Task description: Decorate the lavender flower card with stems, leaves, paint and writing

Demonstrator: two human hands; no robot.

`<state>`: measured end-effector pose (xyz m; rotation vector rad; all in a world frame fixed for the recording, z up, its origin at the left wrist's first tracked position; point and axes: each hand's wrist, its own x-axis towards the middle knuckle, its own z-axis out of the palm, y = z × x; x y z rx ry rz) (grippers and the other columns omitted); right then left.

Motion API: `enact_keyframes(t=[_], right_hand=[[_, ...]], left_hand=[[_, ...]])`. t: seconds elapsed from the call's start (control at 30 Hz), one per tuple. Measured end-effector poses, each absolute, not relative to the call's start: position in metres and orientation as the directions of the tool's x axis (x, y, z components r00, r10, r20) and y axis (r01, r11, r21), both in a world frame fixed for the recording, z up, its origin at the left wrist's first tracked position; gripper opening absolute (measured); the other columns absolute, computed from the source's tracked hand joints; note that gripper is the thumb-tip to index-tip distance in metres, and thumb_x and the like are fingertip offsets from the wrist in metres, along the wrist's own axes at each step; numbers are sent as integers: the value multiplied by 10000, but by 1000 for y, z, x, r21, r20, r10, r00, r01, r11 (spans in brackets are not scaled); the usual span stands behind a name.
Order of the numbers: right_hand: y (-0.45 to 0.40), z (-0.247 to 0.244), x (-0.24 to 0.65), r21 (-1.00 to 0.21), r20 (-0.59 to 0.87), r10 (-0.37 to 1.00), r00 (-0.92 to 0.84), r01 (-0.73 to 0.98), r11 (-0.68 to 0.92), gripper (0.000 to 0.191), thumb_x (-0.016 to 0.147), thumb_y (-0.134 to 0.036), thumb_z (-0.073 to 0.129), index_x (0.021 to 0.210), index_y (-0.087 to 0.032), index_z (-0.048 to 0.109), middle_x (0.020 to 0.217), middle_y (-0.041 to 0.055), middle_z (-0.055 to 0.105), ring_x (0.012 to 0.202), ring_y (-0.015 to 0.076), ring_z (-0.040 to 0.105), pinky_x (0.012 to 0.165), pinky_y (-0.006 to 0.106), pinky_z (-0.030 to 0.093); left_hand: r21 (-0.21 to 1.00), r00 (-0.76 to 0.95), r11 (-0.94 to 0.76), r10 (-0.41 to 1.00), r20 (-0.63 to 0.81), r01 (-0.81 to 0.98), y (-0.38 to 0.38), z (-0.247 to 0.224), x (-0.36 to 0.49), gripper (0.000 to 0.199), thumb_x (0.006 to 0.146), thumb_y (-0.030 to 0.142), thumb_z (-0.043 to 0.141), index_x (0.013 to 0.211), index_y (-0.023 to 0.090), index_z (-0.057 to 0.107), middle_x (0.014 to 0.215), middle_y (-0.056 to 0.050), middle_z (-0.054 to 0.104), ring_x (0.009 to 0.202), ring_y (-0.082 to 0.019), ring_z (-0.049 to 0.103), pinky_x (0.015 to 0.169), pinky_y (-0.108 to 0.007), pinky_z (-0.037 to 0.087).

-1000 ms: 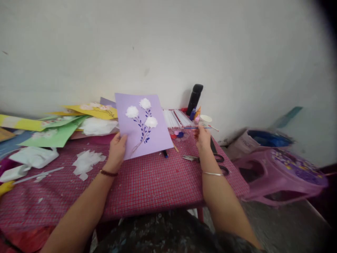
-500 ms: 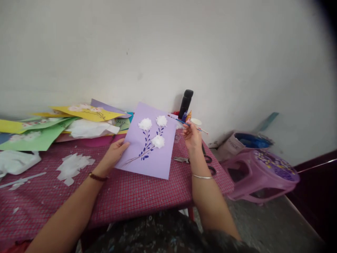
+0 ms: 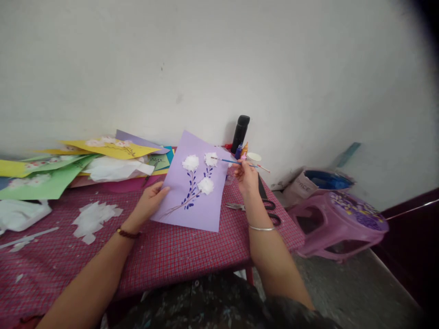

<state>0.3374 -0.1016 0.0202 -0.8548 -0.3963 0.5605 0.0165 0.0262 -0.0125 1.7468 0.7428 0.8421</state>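
Note:
A purple sheet (image 3: 174,183) carries three white paper flowers (image 3: 206,185), brown stems and dark blue leaves. My left hand (image 3: 150,201) grips its left edge, thumb on top, holding it tilted above the table. In my right hand (image 3: 246,176), fingers pinched, is a thin blue paintbrush (image 3: 230,161); its tip is at the upper right flower (image 3: 211,158). A second thin stick with a reddish end sticks out to the right of these fingers. Scissors (image 3: 270,210) lie partly hidden under my right wrist.
Behind the sheet stand a black bottle (image 3: 240,134), small paint bottles (image 3: 244,149) and a white cup (image 3: 254,157). Coloured cards (image 3: 75,173) and white paper pieces (image 3: 94,219) lie left on the checked tablecloth (image 3: 164,256). A pink stool (image 3: 318,219) is at right.
My right hand has moved slightly left, bringing the brush tip from the sheet's right edge onto the upper right flower. My left hand keeps hold of the sheet.

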Motion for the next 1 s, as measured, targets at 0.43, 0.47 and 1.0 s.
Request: enact_keyframes(t=[0.43,0.47,1.0], right_hand=[[-100,20,331,-815,215,594,775,-193,547,254,795,-436,808,831,-203,713,685,-10,781,466,73,596,463,180,497],[-100,20,332,-815,206,594,778,-201,544,253,802,-433,801,802,-200,702,646,-14,764,457,75,590,465,182,498],[-101,23,327,-821,309,532,788,-62,568,242,848,-467,757,872,-232,704,758,-11,793,508,87,608,523,214,506]], left_hand=[[951,555,-291,810,189,101,20,-7,19,500,801,622,711,1003,166,734,960,-85,770,841,-246,677,764,-339,546],[953,556,-286,811,184,102,20,-7,19,496,800,623,711,996,167,731,949,-81,767,833,-244,675,756,-335,546],[949,551,-296,812,191,107,19,-6,18,421,831,568,710,946,164,733,877,-60,745,779,-222,660,709,-305,533]])
